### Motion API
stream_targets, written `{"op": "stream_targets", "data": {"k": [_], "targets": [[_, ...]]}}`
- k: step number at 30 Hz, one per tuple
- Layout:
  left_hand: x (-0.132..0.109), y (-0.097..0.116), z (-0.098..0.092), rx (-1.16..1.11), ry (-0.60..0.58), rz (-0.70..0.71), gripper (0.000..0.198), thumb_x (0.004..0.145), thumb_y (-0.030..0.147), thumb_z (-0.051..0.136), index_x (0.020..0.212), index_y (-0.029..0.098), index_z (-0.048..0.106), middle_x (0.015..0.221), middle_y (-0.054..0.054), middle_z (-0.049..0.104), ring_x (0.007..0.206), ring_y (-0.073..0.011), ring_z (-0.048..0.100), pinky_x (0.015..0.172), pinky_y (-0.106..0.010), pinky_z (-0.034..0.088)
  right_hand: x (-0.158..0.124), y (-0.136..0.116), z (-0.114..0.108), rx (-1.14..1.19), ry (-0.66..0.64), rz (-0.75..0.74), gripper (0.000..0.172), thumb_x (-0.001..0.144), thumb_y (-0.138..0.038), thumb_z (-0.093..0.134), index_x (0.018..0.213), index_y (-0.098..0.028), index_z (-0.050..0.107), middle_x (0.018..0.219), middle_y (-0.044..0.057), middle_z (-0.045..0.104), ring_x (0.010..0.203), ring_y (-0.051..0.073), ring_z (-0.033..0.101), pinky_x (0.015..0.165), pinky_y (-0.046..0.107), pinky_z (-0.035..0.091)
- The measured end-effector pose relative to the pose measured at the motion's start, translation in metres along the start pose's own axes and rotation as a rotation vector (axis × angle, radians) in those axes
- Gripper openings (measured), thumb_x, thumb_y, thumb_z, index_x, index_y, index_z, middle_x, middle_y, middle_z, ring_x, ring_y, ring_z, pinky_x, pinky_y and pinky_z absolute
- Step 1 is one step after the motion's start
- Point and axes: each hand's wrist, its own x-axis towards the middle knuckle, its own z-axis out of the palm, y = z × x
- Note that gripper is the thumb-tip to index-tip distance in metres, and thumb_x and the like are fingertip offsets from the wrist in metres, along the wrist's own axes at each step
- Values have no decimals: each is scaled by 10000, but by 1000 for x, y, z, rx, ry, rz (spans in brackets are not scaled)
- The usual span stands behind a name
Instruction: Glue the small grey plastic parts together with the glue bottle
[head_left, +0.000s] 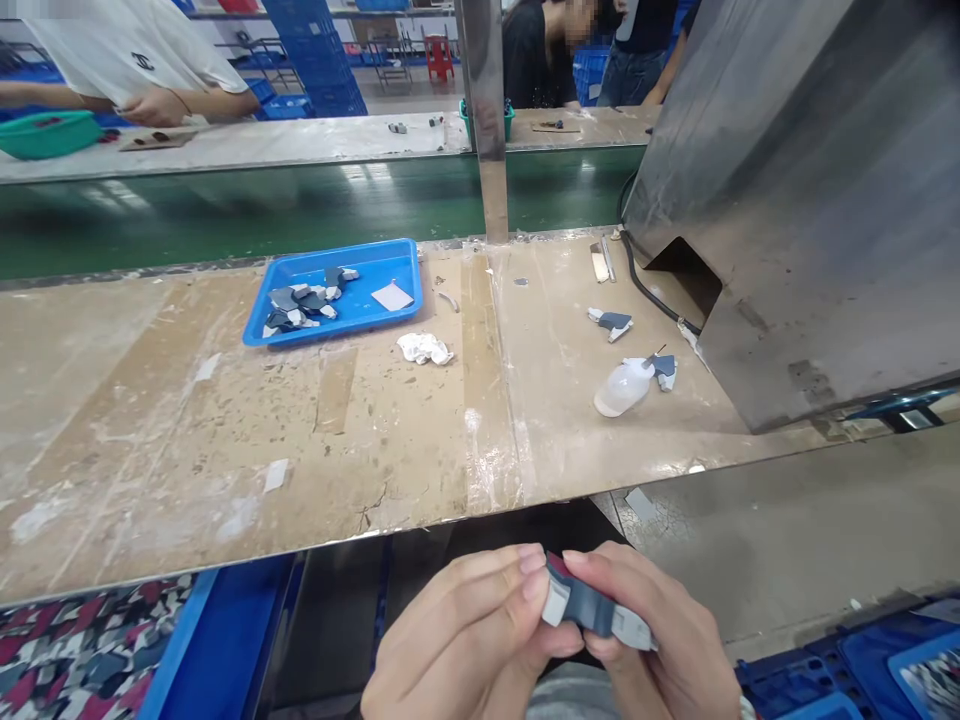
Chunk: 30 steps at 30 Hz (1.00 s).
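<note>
In front of my lap, below the table edge, my left hand point(480, 625) and my right hand point(660, 625) both grip one small plastic part point(589, 605). Its middle is dark blue-grey, its ends are light grey, and a bit of maroon shows on top. My left fingers pinch the left end; my right thumb and fingers close on the right side. Similar parts point(611, 322) lie on the table, one of them point(664, 370) against a translucent squeeze bottle point(626, 387) with a thin tip. Several more grey parts point(300, 300) sit in a blue tray point(409, 290).
A crumpled white tissue point(425, 348) lies near the tray. To the right stands a large metal housing point(810, 200) with a black cable point(652, 295). A metal post point(491, 120) rises before the green conveyor belt point(300, 210). Below left, a blue bin point(217, 640) holds many parts. People work across the belt.
</note>
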Motion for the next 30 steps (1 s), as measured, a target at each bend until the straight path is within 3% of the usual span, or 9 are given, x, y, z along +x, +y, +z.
{"op": "stream_targets", "data": {"k": [5, 10, 18, 30], "targets": [[2, -14, -2, -70, -86, 144, 175, 824, 128, 795, 981, 193, 754, 881, 5, 773, 760, -195, 752, 590, -307, 650, 5, 8, -7, -48, -77, -52, 401, 980, -208, 577, 1375, -282, 567, 972, 56, 724, 782, 176, 660, 703, 276, 550], [5, -20, -1, -92, -165, 67, 194, 816, 35, 771, 964, 157, 742, 885, -14, 772, 830, -188, 750, 701, -300, 651, 15, 10, -10, -111, -81, -98, 377, 975, -161, 560, 1343, -240, 586, 996, 59, 734, 814, 153, 684, 735, 232, 565], [2, -38, 5, -126, -211, 86, 293, 821, -18, 732, 1048, 167, 728, 967, -24, 758, 885, -170, 733, 755, -291, 635, 24, 17, -6, -174, -78, -103, 308, 975, -132, 532, 1266, -210, 599, 968, 69, 744, 832, 153, 703, 757, 220, 586], [4, -49, 2, -123, -239, 109, 308, 809, -31, 743, 1057, 150, 724, 989, -17, 756, 900, -151, 729, 801, -259, 626, 24, 23, -1, -197, -47, -132, 241, 1030, -230, 495, 1242, -193, 602, 958, 55, 742, 891, 117, 715, 832, 164, 572]]}}
